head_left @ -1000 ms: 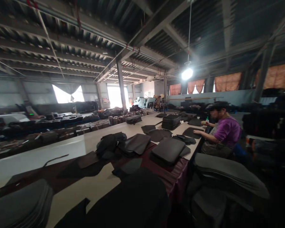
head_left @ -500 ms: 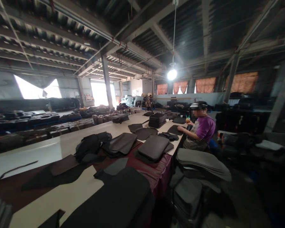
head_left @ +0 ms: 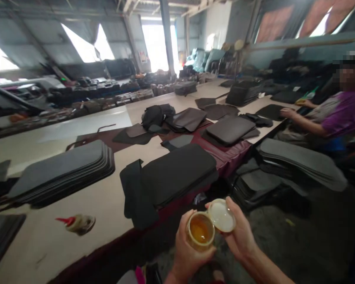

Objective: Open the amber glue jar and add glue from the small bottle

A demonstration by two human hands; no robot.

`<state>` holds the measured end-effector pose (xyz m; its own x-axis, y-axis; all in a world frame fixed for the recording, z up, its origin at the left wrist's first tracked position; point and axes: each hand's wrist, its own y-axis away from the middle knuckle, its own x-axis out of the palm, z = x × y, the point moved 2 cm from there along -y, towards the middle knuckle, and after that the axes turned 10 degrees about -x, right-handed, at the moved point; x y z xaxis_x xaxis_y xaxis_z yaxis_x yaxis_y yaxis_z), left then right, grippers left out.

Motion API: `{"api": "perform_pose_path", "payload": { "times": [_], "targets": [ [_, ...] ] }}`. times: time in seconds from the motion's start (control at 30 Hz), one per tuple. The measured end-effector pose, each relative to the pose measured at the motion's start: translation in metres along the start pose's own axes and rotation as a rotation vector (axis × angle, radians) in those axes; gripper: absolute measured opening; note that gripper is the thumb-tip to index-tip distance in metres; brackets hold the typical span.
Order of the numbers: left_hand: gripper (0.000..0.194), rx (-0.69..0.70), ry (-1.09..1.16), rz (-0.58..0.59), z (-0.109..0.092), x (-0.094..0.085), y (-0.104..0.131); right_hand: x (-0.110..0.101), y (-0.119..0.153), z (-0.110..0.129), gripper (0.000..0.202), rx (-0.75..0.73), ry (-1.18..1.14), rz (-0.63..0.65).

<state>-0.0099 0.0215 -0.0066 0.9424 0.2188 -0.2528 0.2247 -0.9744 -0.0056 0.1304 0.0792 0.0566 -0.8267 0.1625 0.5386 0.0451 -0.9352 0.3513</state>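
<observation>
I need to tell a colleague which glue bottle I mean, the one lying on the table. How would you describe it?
On the long pale table, look at the near left end, just in front of the stack of grey pads. The bottle lies there on its side, alone, the only thing with a red pointed nozzle.

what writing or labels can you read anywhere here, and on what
None can be read.
The small jar in the left hand and the lid in the right hand show no label.
The poster on the far wall is too blurred to read.
The red-tipped bottle lying on the table shows no legible print.
</observation>
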Motion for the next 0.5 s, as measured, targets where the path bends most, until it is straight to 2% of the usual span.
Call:
{"api": "perform_pose_path", "payload": {
  "times": [0.07, 0.17, 0.3, 0.4, 0.47, 0.5],
  "targets": [
    [0.094, -0.009, 0.004, -0.004, -0.001, 0.001, -0.004, 0.0, -0.001, 0.006, 0.059, -0.003, -0.044, -0.052],
    [0.093, -0.008, 0.016, -0.013, -0.014, 0.008, -0.012, 0.003, -0.001, 0.012, 0.054, -0.049, -0.108, -0.108],
    [0.092, 0.027, 0.027, -0.021, -0.023, 0.015, -0.017, -0.004, -0.014, 0.022, 0.048, -0.094, -0.208, -0.112],
    [0.088, 0.02, 0.039, -0.037, -0.007, 0.012, -0.009, -0.022, -0.029, 0.058, 0.051, -0.173, -0.297, -0.146],
    [0.087, -0.056, 0.133, -0.113, 0.013, 0.003, 0.0, -0.03, -0.03, 0.099, 0.054, -0.301, -0.348, -0.172],
    [0.085, -0.089, 0.181, -0.16, 0.022, -0.001, 0.005, -0.03, -0.025, 0.121, 0.057, -0.349, -0.36, -0.14]
  ]
}}
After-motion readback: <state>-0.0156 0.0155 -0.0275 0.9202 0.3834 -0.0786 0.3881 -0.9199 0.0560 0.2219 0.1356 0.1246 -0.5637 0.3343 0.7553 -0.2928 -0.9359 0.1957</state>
